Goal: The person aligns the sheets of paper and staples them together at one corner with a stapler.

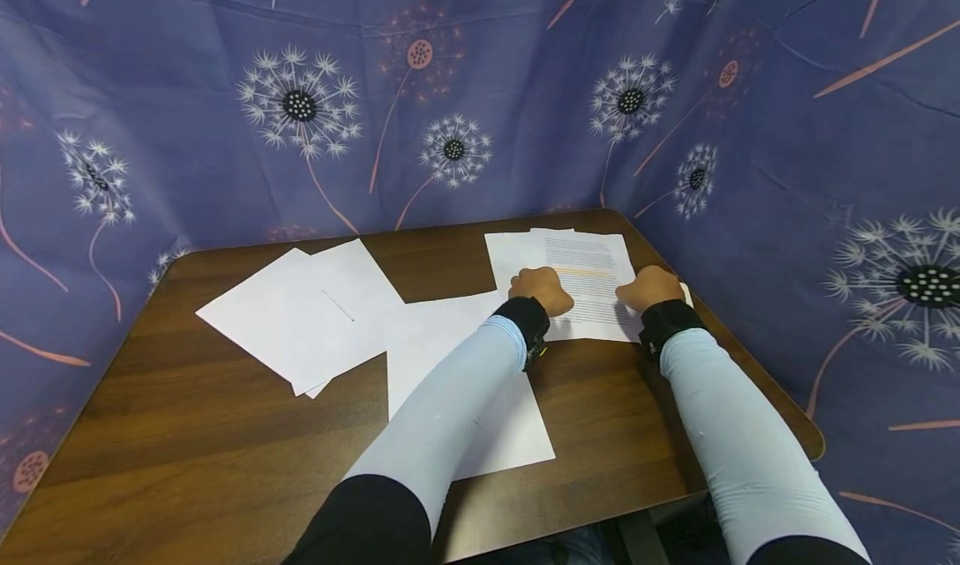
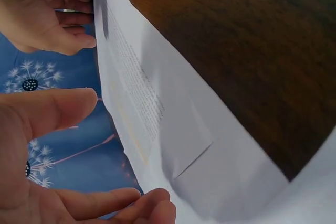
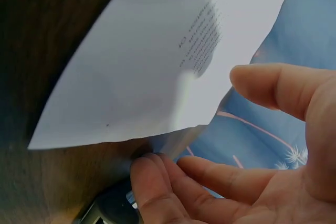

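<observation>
A printed sheet (image 1: 588, 252) with dense lines of text and a yellow-orange highlighted strip lies at the back right of the table, overlapping a mostly blank sheet (image 1: 512, 257). My left hand (image 1: 542, 290) is over the printed sheet's left side, its thumb spread from its fingers and the fingertips at the paper in the left wrist view. Beside the sheet's right edge is my right hand (image 1: 649, 288). Its thumb (image 3: 273, 87) stands apart from its loosely bent fingers (image 3: 157, 182), which hold nothing. Whether they touch the paper or table is unclear.
A large white sheet (image 1: 420, 365) lies under my left forearm. Further left, several overlapping sheets (image 1: 330, 315) rest on the brown table (image 1: 187, 432). Near my right hand is a partly hidden dark object (image 3: 113, 205). Patterned blue cloth (image 1: 525, 90) hangs behind the table.
</observation>
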{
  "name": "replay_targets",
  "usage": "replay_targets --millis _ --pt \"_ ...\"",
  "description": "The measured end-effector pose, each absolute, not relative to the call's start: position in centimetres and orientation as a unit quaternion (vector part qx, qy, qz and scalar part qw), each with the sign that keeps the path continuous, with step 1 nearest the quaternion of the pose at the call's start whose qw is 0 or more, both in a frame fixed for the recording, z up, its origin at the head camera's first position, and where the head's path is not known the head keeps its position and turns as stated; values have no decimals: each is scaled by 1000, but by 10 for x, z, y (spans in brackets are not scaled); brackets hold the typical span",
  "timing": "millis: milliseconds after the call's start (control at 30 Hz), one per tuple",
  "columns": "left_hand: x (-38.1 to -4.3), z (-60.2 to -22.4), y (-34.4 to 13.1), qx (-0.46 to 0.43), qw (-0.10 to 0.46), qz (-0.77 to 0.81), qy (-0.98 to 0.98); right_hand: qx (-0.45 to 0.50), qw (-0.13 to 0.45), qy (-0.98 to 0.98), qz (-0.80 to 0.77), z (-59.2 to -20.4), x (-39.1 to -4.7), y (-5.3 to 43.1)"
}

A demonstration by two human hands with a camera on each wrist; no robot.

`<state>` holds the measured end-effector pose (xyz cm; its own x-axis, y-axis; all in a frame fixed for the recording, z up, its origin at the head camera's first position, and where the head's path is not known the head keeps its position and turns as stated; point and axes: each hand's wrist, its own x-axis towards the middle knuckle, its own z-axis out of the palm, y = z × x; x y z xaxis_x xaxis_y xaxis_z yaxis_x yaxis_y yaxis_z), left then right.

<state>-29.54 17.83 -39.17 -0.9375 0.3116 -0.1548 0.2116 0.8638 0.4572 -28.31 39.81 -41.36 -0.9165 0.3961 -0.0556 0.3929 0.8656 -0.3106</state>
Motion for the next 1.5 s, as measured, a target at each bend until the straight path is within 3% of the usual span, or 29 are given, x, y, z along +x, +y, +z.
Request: replay_targets --millis 300,833,1167,1500 --pt "-292 -395 183 141 140 237 951 -219 8 -966 140 -416 -285 389" --pt "-284 -385 181 120 121 265 949 -215 36 -965 144 -426 -288 398" --pt "-306 -398 185 63 142 364 918 -208 33 -965 155 -421 -285 390" --pt "-305 -396 183 -3 111 438 892 -212 59 -961 167 -416 -282 388"
